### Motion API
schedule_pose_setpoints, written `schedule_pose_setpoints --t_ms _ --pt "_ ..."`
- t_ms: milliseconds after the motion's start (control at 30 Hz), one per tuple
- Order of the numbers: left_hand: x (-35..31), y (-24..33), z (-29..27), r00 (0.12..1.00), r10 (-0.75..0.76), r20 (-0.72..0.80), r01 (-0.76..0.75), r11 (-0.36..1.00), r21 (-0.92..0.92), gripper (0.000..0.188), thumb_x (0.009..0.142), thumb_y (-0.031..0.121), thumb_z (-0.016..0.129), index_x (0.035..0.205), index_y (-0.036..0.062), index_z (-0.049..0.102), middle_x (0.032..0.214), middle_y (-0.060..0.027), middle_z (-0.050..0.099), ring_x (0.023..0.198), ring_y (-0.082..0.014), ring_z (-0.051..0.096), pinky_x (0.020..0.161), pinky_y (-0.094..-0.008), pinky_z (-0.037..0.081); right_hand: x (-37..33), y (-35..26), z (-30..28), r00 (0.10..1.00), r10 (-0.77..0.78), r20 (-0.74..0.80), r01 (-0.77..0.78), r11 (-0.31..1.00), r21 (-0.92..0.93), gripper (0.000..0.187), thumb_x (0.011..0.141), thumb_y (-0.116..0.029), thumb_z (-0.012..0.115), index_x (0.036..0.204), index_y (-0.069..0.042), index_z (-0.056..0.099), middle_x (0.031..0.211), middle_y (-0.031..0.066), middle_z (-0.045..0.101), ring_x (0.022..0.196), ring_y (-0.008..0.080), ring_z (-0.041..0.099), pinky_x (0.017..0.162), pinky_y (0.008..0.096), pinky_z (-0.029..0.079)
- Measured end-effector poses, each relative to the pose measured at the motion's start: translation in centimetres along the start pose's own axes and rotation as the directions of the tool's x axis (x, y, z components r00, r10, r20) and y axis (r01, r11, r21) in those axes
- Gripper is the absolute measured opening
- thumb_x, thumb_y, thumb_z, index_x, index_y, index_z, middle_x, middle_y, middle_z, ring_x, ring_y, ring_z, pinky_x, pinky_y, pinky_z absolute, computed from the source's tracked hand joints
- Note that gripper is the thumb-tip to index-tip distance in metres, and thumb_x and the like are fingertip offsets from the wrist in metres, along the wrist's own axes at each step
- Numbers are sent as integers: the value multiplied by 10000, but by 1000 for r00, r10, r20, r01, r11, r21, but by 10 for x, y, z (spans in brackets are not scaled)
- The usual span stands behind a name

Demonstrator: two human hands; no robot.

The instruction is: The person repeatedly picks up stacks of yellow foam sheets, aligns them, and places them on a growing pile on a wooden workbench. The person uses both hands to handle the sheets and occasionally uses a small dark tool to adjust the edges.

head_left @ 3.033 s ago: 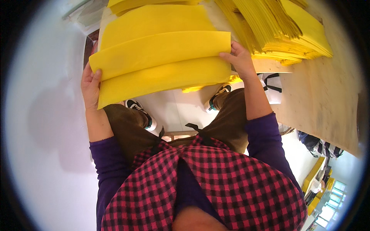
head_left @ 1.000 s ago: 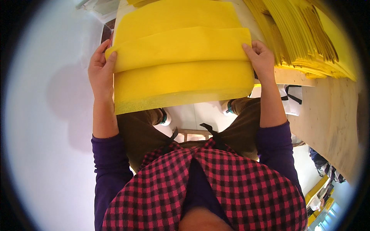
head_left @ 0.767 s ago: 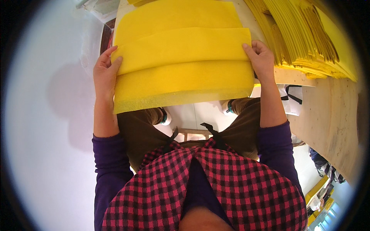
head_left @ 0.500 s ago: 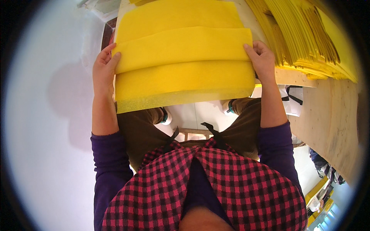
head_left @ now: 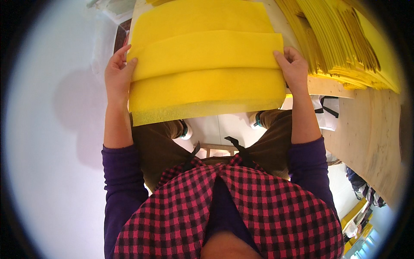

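Observation:
A wide yellow fabric sheet [head_left: 207, 51] lies across the near end of the table, with a folded band running from side to side. My left hand [head_left: 118, 71] pinches the band's left edge, thumb on top and fingers partly behind it. At the opposite edge, my right hand [head_left: 295, 67] grips the band the same way, its thumb lying on the yellow cloth. Below the band, the thin near end of the sheet hangs over the table edge above my lap. More yellow fabric reaches beyond the band toward the far side.
Stacks of folded yellow fabric [head_left: 340, 39] stand on the wooden table [head_left: 366, 125] at the right. A white wall [head_left: 47, 142] runs along my left. Under the table's right part is a white bag with black straps [head_left: 328, 110]. My knees and shoes [head_left: 186, 130] are below the sheet.
My left hand has shifted very slightly to the right and up, with the sheet's left edge following. The right hand stays almost where it was, holding the band.

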State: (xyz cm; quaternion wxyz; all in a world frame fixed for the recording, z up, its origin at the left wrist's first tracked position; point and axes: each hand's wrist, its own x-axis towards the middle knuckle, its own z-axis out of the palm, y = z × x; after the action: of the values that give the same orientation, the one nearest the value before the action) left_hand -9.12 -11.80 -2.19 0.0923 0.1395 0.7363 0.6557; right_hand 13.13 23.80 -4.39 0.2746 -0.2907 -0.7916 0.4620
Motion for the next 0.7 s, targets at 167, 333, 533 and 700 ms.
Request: schedule_pose_setpoints --t_ms 167,333,533,700 --pt "3 5 -3 995 100 22 -100 995 -2 410 843 -43 599 1248 -24 539 1109 -62 629 954 -130 609 825 -244 481 0 -2 1 1000 22 17 -22 999 40 222 802 -177 728 830 10 611 686 -16 569 625 58 485 579 220 416" --pt "-3 15 -5 995 -70 -74 92 925 369 457 817 3 630 1266 55 561 1163 -93 609 1067 -137 565 908 -256 447 0 -1 0 1000 25 12 -25 999 32 221 802 -177 729 842 11 621 695 -11 583 632 59 496 586 221 424" --pt "-15 51 2 893 392 221 -438 643 628 439 870 73 588 1304 113 537 1418 -153 433 1328 -304 385 1087 -389 317 2 6 2 999 41 12 -42 998 46 222 802 -185 731 844 5 623 705 -15 586 632 62 499 587 225 431" --pt "-36 55 44 696 362 620 -716 410 565 458 970 197 475 1416 116 404 1486 -152 348 1390 -327 294 1135 -445 213 1 5 3 1000 28 10 -28 997 71 214 801 -186 730 867 -5 637 703 -9 598 626 62 509 587 225 438"
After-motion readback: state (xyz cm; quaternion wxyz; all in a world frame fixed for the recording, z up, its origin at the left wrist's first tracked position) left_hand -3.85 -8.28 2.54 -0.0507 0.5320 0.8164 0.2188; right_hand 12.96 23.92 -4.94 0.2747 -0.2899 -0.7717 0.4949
